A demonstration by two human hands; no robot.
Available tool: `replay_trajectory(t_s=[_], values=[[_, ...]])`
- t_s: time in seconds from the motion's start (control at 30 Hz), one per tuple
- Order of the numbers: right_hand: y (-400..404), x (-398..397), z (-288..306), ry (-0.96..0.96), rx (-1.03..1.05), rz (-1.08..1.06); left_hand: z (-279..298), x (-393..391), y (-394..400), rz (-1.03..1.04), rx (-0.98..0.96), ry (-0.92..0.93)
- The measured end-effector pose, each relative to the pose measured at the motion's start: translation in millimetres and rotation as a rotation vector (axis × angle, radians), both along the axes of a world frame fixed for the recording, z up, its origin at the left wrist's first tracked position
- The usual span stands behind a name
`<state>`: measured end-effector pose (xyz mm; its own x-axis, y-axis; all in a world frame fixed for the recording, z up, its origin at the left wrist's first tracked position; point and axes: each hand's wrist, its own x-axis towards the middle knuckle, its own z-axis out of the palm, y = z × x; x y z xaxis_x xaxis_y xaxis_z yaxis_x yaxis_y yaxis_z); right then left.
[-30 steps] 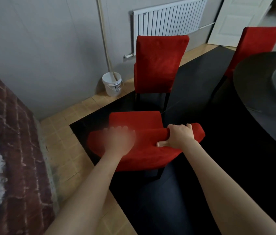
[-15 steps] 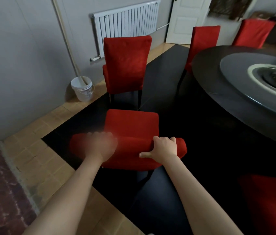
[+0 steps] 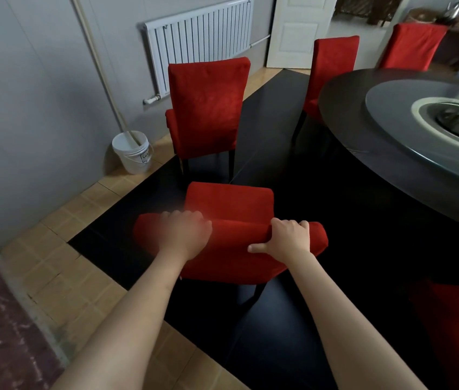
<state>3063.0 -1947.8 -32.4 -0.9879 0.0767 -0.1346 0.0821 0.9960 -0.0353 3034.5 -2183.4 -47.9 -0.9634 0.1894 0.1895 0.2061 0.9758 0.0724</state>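
Left hand and right hand both curl over the red chair along its top rail, which runs nine to three o'clock, with the round table at two o'clock, nearer the right hand.

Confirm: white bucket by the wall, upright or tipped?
Upright: the bucket stands on its base, rim up, with a pole standing in it.

Chair red velvety cloth, matt; table dark, glossy.

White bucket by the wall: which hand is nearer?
Left. Left hand grips the chair back nearest the white bucket; right hand grips it farther along, toward the round table.
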Motion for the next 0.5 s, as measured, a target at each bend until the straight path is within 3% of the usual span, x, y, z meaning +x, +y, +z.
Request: replay_trajectory(t_s=[0.3, 0.5], values=[[10, -47, 2, 0.006, 0.008, 0.015, 4, -42, 4, 0.007, 0.002, 0.001], [6, -38, 1, 0.029, 0.010, 0.003, 4, -39, 3, -0.020, 0.011, -0.020]])
